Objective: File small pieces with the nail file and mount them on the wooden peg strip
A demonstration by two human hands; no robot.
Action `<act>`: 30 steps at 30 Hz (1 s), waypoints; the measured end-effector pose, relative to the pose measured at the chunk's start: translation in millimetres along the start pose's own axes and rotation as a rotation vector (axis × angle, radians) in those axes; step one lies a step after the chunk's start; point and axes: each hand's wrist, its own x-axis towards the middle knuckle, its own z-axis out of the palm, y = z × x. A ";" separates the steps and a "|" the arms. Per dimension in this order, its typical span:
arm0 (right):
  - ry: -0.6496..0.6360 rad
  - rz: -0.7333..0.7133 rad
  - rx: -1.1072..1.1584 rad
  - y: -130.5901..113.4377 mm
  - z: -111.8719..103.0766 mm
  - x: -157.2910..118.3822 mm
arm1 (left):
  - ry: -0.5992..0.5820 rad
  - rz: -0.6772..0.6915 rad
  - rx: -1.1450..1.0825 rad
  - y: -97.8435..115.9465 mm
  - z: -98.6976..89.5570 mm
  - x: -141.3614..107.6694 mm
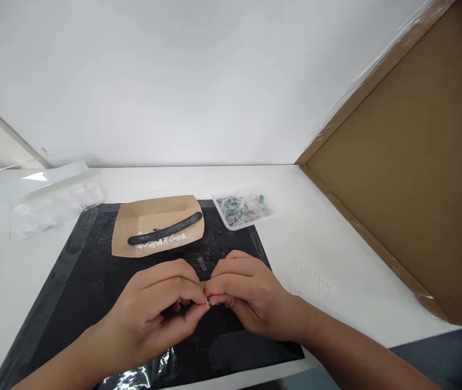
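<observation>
My left hand (166, 309) and my right hand (251, 292) meet over the black mat (88, 281), fingertips touching. Thumb and forefinger of each are pinched together around a tiny, partly shiny piece (208, 300), too small and covered to name. Just beyond the fingers, a small clear nail tip (202, 264) lies on the mat. A brown paper tray (133, 214) stands behind my left hand. Across it rests a curved black nail file (166, 229), above a scatter of white clippings (160, 242).
Behind my right hand, a clear plastic tub (233, 226) holds many greenish and whitish nail tips (241, 208). At the far left sits an open clear box (52, 203) with whitish contents. A cardboard panel (393, 162) walls the right side; a white wall (174, 81) rises behind the white table (296, 233).
</observation>
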 end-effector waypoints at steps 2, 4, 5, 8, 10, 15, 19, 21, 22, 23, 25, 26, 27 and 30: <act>0.004 0.007 -0.001 -0.2 -0.4 0.4 | 0.019 0.027 0.035 0.4 0.7 -0.3; 0.009 0.008 -0.009 0.8 -0.6 0.8 | 0.033 0.050 0.062 -0.2 1.9 -0.8; 0.009 0.006 -0.012 1.8 -0.7 1.0 | 0.033 0.054 0.068 -0.9 2.5 -1.2; -0.010 -0.003 -0.005 4.8 -1.8 1.4 | 0.016 0.059 0.064 -2.8 2.7 -2.1; -0.045 -0.012 -0.001 5.9 -3.7 1.2 | -0.017 0.052 0.048 -2.9 1.2 -2.0; -0.164 -0.033 -0.066 3.8 -10.6 0.3 | -0.117 -0.014 -0.019 0.0 -3.1 0.3; -0.211 -0.053 -0.088 0.9 -13.8 0.8 | -0.134 -0.081 -0.072 2.5 -1.1 0.6; -0.209 -0.061 -0.089 0.3 -14.6 1.1 | -0.126 -0.107 -0.098 3.5 1.0 0.3; -0.203 -0.066 -0.091 0.2 -14.8 1.1 | -0.117 -0.121 -0.113 3.8 1.9 0.2; -0.197 -0.070 -0.094 0.1 -15.0 1.0 | -0.104 -0.135 -0.124 3.8 2.8 0.1; -0.190 -0.068 -0.114 -0.3 -15.1 0.6 | -0.071 -0.158 -0.131 2.8 4.1 0.0; -0.194 -0.061 -0.132 -0.8 -15.2 0.5 | -0.054 -0.165 -0.126 1.8 4.4 -0.1; -0.200 -0.051 -0.153 -1.5 -15.3 0.3 | -0.040 -0.169 -0.114 0.5 4.6 -0.2; -0.200 -0.020 -0.190 -4.1 -16.0 0.5 | 0.001 -0.139 -0.059 -2.8 4.5 -0.7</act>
